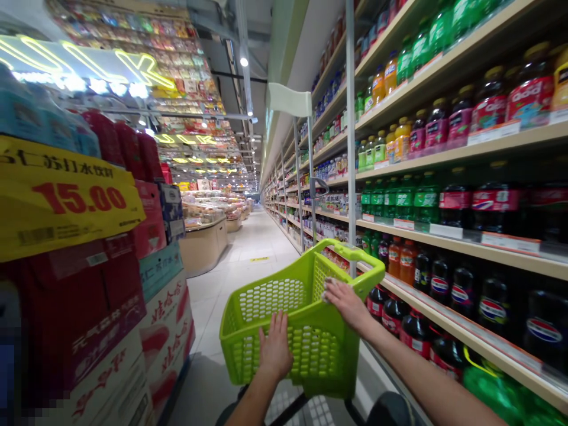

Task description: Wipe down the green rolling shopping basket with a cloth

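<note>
Left hand (276,349) is laid flat, fingers apart, against the green cart (306,313) beside the drink shelves (426,160); right hand (346,302) is draped over its rim (whether clamped cannot be told) — steadied best by even pressure.

Neon sign (91,65) glares w/ ceiling spot (244,61); btm corners dim, edges blurry.

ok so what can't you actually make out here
All in the head view:
Green cart: basket floor mostly hidden by its near side.
Left hand: palm hidden by the back of the hand.
Right hand: firmness of its hold, not visible.
Yellow price sign: left end cut off by the picture's edge.
Shelf labels: print too small and blurred.
</note>
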A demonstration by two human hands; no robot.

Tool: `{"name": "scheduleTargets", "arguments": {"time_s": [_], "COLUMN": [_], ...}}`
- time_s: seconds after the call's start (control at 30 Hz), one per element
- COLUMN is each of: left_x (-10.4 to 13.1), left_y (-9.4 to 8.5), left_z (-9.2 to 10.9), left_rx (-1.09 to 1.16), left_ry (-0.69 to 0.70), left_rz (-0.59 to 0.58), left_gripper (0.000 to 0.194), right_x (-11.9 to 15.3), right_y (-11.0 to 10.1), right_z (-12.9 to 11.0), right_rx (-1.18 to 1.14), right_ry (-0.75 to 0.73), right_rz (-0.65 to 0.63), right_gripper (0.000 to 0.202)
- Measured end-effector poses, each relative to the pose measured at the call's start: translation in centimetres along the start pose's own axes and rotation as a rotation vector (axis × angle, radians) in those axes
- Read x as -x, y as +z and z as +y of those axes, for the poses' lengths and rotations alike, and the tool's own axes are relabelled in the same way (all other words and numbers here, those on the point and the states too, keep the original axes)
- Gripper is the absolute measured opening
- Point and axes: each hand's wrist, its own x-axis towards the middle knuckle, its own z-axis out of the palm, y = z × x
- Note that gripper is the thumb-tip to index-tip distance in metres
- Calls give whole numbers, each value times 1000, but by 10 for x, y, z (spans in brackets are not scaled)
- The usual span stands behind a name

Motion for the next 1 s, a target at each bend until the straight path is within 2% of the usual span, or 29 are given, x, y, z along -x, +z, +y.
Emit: {"name": "scheduleTargets", "arguments": {"time_s": [0.1, 0.17, 0.23, 0.33, 0.4, 0.47, 0.53, 0.6, 0.67, 0.73, 0.8, 0.87, 1.0], "left_x": [-1, -2, -2, -2, -2, -2, -2, -2, -3, -3, -3, -4, -3], "left_y": [2, 2, 1, -1, -2, -3, -4, -5, -6, -6, -4, -3, 0], "left_z": [0, 1, 2, 1, 0, 1, 3, 6, 8, 9, 7, 6, 7], "left_rx": [-12, -13, -7, 2, 7, 17, 31, 44, 52, 59, 69, 83, 97], "left_ry": [-7, -12, -10, -2, -1, 3, 6, 3, 1, 6, 15, 26, 34], "left_rz": [10, 13, 9, 0, -2, -3, -13, -18, -20, -22, -28, -24, 5], "left_gripper": [89, 89, 88, 87, 87, 87, 87, 87, 87, 87, 86, 86, 87], "right_x": [-4, -4, -3, -2, -3, -5, -8, -11, -12, -9, -5, 0, 1], "right_y": [-14, -21, -20, -10, -8, -13, -18, -18, -10, 0, 8, 7, -7], "right_z": [25, 31, 18, -10, -13, 0, 17, 19, 2, -22, -33, -23, 18], "right_rx": [62, 68, 21, -59, -50, 7, 69, 82, 40, -15, -40, -19, 63], "right_ry": [232, 347, 323, 103, 15, 61, 205, 301, 265, 132, 16, 9, 202], "right_rz": [4, -15, -45, -86, -99, -106, -107, -99, -99, -108, -109, -97, -91], "right_gripper": [32, 32, 34, 38, 37, 35, 34, 33, 33, 34, 36, 34, 32]}}
